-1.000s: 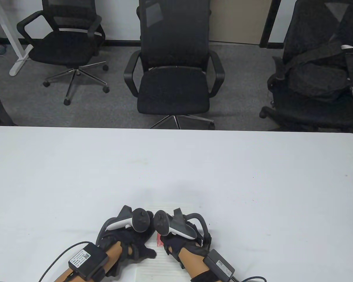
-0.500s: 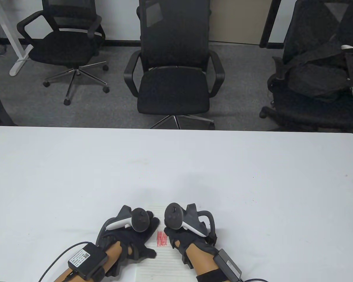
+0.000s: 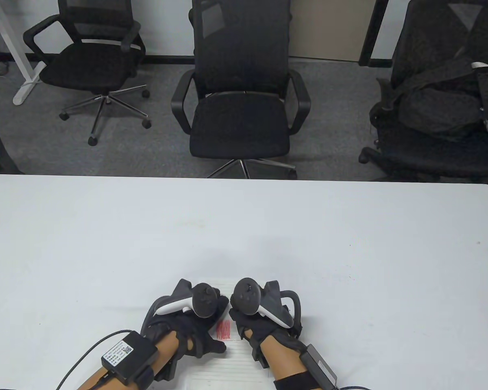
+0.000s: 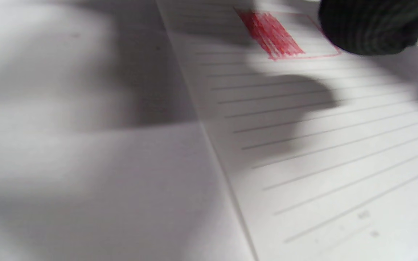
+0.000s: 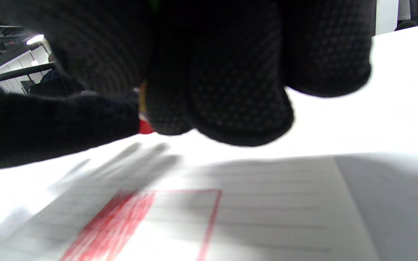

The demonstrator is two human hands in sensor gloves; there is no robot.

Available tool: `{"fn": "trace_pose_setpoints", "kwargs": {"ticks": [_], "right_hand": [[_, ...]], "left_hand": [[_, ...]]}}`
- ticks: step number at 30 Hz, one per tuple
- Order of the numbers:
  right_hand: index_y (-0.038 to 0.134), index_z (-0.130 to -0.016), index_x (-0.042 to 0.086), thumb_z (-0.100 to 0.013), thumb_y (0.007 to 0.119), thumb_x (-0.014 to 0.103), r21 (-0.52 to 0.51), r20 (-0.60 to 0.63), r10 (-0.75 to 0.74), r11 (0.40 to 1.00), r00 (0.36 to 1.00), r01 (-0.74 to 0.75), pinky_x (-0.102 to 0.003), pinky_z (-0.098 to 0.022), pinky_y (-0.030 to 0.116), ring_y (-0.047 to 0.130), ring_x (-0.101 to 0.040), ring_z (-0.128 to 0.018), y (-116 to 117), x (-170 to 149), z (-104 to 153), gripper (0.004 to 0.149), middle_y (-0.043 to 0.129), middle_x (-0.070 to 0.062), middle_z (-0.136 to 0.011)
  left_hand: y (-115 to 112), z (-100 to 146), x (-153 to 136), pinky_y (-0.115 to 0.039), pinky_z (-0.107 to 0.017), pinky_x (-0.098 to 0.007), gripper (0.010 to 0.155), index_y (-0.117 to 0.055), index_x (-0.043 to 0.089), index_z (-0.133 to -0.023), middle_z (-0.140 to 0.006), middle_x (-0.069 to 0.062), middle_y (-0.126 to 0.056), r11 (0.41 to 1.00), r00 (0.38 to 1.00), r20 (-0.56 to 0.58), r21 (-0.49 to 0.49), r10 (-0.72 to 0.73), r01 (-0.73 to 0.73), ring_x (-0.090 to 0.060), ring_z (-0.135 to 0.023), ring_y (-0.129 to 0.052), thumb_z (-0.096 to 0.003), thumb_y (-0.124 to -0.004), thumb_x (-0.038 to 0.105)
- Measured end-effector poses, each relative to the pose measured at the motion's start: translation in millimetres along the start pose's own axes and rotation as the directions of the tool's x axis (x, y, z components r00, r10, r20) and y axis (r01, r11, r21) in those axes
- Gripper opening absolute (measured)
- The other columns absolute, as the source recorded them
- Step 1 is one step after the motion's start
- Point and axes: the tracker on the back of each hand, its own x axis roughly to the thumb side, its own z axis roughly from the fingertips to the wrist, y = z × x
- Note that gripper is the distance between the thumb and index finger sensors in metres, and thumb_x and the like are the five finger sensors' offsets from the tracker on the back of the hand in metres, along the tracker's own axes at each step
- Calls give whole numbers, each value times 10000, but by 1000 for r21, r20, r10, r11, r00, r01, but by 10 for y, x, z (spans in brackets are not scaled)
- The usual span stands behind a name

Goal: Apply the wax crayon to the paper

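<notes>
A lined sheet of paper (image 3: 227,365) lies at the near edge of the white table (image 3: 244,227). It carries a patch of red crayon strokes (image 3: 223,330) inside a red outlined box (image 5: 209,217); the patch also shows in the left wrist view (image 4: 270,34). My left hand (image 3: 195,329) rests flat on the paper's left side. My right hand (image 3: 248,325) is curled just right of the patch and pinches a red crayon (image 5: 144,125), of which only a small red and yellow bit shows between the fingers (image 5: 230,90). The tip is hidden.
Three black office chairs stand beyond the table's far edge, the middle one (image 3: 240,101) straight ahead. Cables and small boxes (image 3: 126,357) are strapped to both forearms.
My right hand has moved right and slightly away, uncovering the red patch. My left hand has shifted a little to the right and forward on the paper.
</notes>
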Motion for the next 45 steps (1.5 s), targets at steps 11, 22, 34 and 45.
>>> {"fn": "trace_pose_setpoints", "kwargs": {"ticks": [11, 22, 34, 45], "right_hand": [[869, -750, 196, -382, 856, 386, 37, 22, 48, 998, 999, -49, -447, -375, 886, 1028, -186, -338, 218, 37, -65, 415, 1008, -71, -557], [853, -762, 179, -379, 853, 383, 52, 28, 124, 991, 992, -125, -450, -370, 886, 1026, -188, -336, 363, 121, -137, 434, 999, -75, -560], [844, -751, 174, -387, 835, 384, 74, 38, 145, 986, 989, -147, -453, -370, 886, 1027, -192, -334, 361, 163, -123, 421, 996, -79, -558], [855, -738, 179, -376, 845, 399, 19, 51, 128, 991, 990, -129, -436, -342, 903, 1044, -178, -306, 378, 141, -110, 423, 1017, -69, -545]], "left_hand": [[-184, -199, -3, -55, -743, -605, 1061, -18, 446, -1048, -1081, 157, 108, 1000, 999, -24, 3, 22, -22, -199, -1072, 82, -370, -761, 782], [-205, -210, -47, -15, -721, -596, 1061, -4, 463, -1037, -1057, 182, 138, 999, 999, -4, -12, 53, -53, -171, -1043, 136, -366, -758, 791], [-206, -206, -48, -7, -717, -596, 1061, 10, 468, -1032, -1050, 183, 152, 998, 999, -5, -19, 53, -54, -170, -1038, 148, -368, -751, 792], [-207, -206, -48, -5, -716, -596, 1057, 15, 470, -1029, -1047, 183, 156, 998, 999, -5, -21, 52, -52, -170, -1035, 151, -370, -747, 793]]}}
